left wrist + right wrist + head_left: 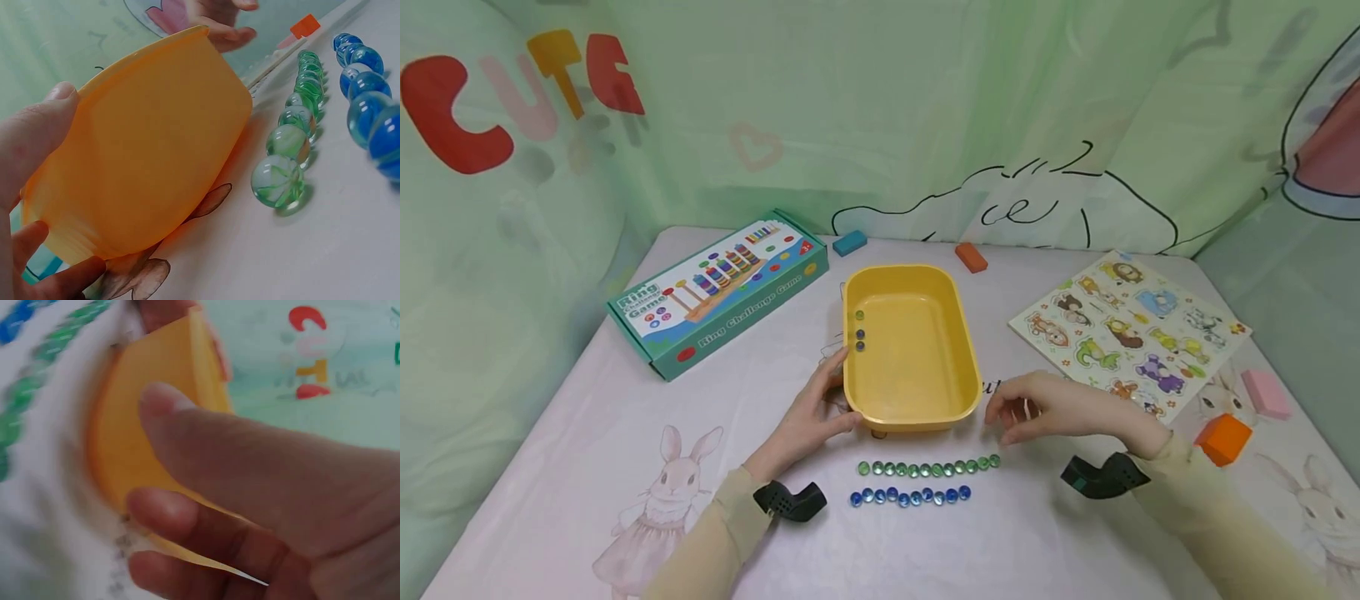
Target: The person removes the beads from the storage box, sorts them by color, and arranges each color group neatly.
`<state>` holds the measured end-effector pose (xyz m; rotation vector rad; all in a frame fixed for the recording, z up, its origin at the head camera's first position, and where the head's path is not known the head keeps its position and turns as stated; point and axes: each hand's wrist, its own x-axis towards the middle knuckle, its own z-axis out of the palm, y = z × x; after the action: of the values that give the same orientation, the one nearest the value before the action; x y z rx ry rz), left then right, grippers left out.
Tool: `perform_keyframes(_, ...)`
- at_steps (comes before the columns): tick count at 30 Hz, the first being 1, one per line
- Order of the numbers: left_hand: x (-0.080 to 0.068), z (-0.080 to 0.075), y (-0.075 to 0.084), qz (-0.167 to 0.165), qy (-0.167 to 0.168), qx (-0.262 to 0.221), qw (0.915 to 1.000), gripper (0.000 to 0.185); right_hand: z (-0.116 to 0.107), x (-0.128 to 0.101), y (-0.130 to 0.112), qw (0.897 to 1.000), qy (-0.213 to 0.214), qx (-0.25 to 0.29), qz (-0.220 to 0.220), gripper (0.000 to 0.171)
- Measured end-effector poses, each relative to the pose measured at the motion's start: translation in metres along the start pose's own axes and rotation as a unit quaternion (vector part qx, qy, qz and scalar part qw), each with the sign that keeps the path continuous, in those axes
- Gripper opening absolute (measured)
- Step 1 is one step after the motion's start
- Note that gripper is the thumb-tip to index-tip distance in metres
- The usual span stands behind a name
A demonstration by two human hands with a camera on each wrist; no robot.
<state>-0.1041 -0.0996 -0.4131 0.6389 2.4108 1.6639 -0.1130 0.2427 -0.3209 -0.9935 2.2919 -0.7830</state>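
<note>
A yellow plastic basin [912, 410] stands in the middle of the table. Along its left inner wall lie one greenish marble [860, 315] and two dark bluish marbles [860, 340]. My left hand [805, 421] holds the basin's near left corner, thumb at the front and fingers along the left side. Just right of the basin hovers my right hand [1052, 407], fingers loosely bent with nothing between them. In front of the basin runs a row of green marbles [925, 470], and nearer to me a row of blue marbles [916, 498].
A Ring Challenge Game box [722, 292] lies at the back left, an animal puzzle board [1123, 333] at the right. Blue [850, 242] and red [972, 257] blocks sit behind the basin; orange [1223, 439] and pink [1267, 394] blocks lie far right.
</note>
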Motion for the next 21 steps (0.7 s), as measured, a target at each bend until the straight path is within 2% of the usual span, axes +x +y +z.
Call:
perform_keyframes(6,0.0,-0.001,0.002,-0.009,-0.005,-0.004,0.9999,0.088,-0.022,0.02,-0.026,0.999,-0.032,-0.025,-0.021,0.017)
perform_keyframes(12,-0.005,-0.004,0.027,-0.023,-0.01,-0.003,0.9997,0.086,-0.03,0.053,-0.037,0.997,-0.036,-0.046,-0.044,0.014)
perform_keyframes(15,-0.006,-0.006,0.035,-0.03,-0.01,-0.001,0.9995,0.085,-0.032,0.073,-0.039,0.998,-0.031,-0.043,-0.024,0.013)
perform_keyframes(21,-0.007,-0.004,0.039,-0.036,-0.014,-0.003,0.9992,0.084,-0.028,0.112,-0.035,0.998,-0.004,-0.047,0.03,0.013)
